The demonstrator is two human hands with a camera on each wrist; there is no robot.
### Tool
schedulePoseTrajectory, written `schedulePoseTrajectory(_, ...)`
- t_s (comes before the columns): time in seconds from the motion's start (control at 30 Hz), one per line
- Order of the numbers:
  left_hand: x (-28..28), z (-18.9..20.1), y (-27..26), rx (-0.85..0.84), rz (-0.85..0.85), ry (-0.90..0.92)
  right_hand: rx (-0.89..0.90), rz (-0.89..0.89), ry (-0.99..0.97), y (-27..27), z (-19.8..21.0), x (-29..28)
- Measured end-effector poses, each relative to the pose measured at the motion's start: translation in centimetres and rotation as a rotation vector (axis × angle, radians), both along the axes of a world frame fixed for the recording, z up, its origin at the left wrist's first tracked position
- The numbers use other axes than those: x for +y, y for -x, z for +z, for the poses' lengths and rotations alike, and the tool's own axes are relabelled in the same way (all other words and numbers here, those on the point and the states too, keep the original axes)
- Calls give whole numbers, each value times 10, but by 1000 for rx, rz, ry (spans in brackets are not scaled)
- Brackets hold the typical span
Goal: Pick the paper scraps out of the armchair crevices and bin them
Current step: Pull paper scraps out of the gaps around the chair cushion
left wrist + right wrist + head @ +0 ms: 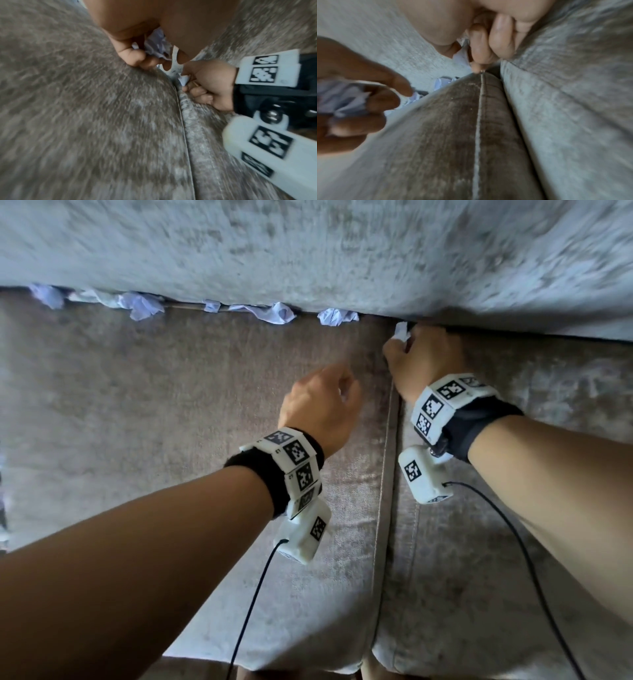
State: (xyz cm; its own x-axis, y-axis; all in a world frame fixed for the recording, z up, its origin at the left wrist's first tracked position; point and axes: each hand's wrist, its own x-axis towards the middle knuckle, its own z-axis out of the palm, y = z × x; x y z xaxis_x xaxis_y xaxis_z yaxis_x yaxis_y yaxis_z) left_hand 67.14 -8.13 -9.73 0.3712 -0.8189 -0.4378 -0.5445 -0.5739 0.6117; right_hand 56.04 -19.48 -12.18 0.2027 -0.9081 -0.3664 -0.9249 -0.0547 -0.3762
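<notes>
Several crumpled pale paper scraps (274,312) stick out of the crevice between the grey backrest (308,251) and the seat cushion (171,405). My right hand (416,350) is at the crevice where the two seat cushions meet and pinches a white scrap (400,332) between thumb and fingers; the same scrap (461,57) shows in the right wrist view. My left hand (322,402) hovers over the left cushion with fingers curled round a wad of collected scraps (157,46), also visible as the wad (342,100) in the right wrist view.
A piped seam (385,474) runs between the two seat cushions toward me. More scraps (48,296) line the crevice at the far left. Cables (253,604) trail from both wrist cameras. No bin is in view.
</notes>
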Motion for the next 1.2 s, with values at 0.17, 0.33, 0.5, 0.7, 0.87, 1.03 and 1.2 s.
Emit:
schedulePoseTrajectory(0.17,-32,0,-13,-143,-5,-115,-89,9,18,10,6,10)
schedulePoseTrajectory(0.33,-52,-7,-23,-263,-21,-189,-166,-52,-73,24,16,11)
schedulePoseTrajectory(0.5,-59,-21,-25,-296,-42,-236,-202,-94,-108,35,21,12)
schedulePoseTrajectory(0.7,-68,-23,-26,-322,50,-230,-196,-136,-161,40,20,11)
schedulePoseTrajectory(0.87,-69,-23,-21,-289,74,-208,-214,-111,-161,31,21,13)
schedulePoseTrajectory(1.03,-50,-17,-16,-213,91,-80,-235,-65,-167,23,21,14)
schedulePoseTrajectory(1.2,-18,-5,-22,-101,136,-30,-262,-83,-203,9,22,23)
